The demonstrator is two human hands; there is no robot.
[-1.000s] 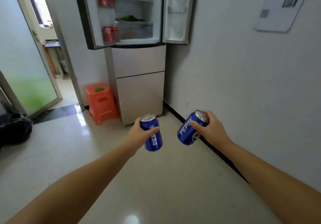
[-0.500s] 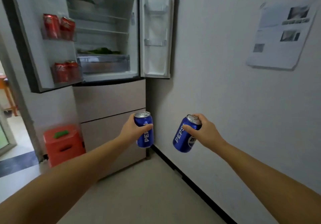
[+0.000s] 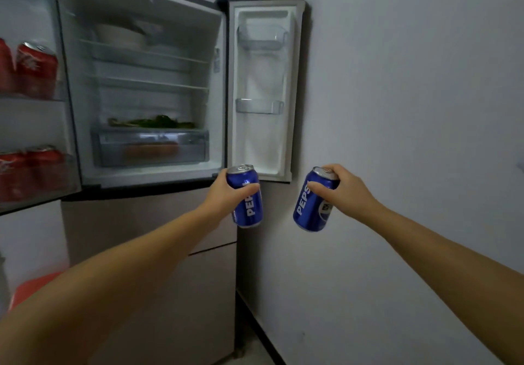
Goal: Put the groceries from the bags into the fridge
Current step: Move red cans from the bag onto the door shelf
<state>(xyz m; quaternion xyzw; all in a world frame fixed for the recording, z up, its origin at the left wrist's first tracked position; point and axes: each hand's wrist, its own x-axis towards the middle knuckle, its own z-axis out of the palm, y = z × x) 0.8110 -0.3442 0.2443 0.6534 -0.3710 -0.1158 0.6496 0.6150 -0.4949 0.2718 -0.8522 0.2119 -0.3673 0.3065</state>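
Observation:
My left hand [image 3: 224, 191] grips an upright blue Pepsi can [image 3: 247, 198] just below the open fridge [image 3: 147, 104] compartment's lower right corner. My right hand [image 3: 344, 191] holds a second blue Pepsi can [image 3: 311, 204], tilted slightly, in front of the wall to the right of the fridge. Both upper fridge doors stand open. The right door [image 3: 262, 89] has two bare clear bins. The left door [image 3: 31, 89] carries red cans [image 3: 35, 68] on two shelves.
Inside the fridge a white bowl [image 3: 120, 35] sits on the top shelf and leafy greens [image 3: 154, 122] lie above a clear drawer [image 3: 150, 146]. Closed lower drawers [image 3: 175, 251] are below. An orange stool [image 3: 31, 288] stands at lower left. The wall [image 3: 411, 109] runs close on the right.
I have come closer to the fridge, which now fills the upper left of the view. Both hands have risen with their cans toward the open compartment.

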